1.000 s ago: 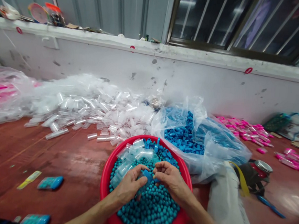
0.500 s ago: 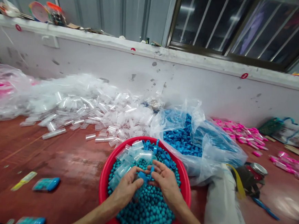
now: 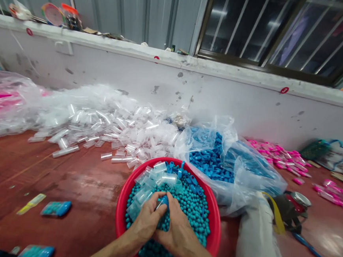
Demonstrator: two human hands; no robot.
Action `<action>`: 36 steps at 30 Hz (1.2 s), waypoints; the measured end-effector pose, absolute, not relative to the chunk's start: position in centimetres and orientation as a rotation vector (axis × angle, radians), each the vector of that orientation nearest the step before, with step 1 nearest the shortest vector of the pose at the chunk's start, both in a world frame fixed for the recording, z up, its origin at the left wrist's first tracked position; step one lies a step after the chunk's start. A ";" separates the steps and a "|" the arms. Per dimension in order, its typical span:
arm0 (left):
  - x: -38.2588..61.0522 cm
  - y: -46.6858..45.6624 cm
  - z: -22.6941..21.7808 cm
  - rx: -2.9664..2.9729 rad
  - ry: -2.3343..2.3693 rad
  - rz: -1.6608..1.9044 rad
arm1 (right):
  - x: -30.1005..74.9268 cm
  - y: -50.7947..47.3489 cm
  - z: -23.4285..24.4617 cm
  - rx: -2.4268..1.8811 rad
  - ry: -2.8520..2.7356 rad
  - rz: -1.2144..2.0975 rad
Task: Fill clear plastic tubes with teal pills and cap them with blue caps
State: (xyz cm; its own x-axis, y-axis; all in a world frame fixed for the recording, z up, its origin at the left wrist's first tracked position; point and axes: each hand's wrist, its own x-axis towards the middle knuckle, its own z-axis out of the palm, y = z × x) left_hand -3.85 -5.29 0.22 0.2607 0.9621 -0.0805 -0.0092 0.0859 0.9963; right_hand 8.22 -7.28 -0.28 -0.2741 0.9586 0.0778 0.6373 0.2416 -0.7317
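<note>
A red basin (image 3: 120, 207) in front of me is full of small teal beads (image 3: 194, 209), with several clear plastic tubes (image 3: 153, 174) and blue caps (image 3: 189, 179) at its far side. Both my hands are down in the basin, pressed together over the beads. My left hand (image 3: 146, 221) is closed around a clear tube with a blue cap (image 3: 163, 201) at its tip. My right hand (image 3: 178, 232) lies against the left, its fingers curled on the same blue-capped tube.
A big heap of clear tubes (image 3: 101, 119) lies along the white wall. An open plastic bag of blue caps (image 3: 213, 159) sits behind the basin on the right. Pink filled tubes (image 3: 279, 155) lie far right, filled blue tubes (image 3: 56, 208) on the red floor left, a jar (image 3: 301, 200) beside a white bag.
My hands have closed in on each other and sunk lower into the beads; the right hand now overlaps the left around the blue-capped tube. The view has shifted slightly.
</note>
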 end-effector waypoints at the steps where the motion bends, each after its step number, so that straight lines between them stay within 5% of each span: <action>1: -3.8 -5.4 0.2 1.230 1.040 0.951 | 8.0 -7.4 -0.1 -1.458 -2.008 0.755; 10: -2.7 -6.1 1.0 1.316 1.161 0.958 | 7.6 -8.3 0.3 -1.454 -2.032 0.571; 16: -5.4 -5.9 1.6 1.634 1.269 0.877 | 7.9 -8.4 0.5 -1.403 -2.185 0.736; 25: -16.6 -4.3 3.4 2.022 2.253 0.770 | 12.9 -2.0 1.5 -1.800 -2.006 0.392; 32: -7.9 -4.8 2.3 1.750 1.558 0.935 | 12.7 -1.6 1.1 -1.632 -1.947 0.468; 36: -3.8 -4.0 1.1 1.510 1.276 0.860 | 11.5 -4.2 0.2 -1.389 -1.729 1.021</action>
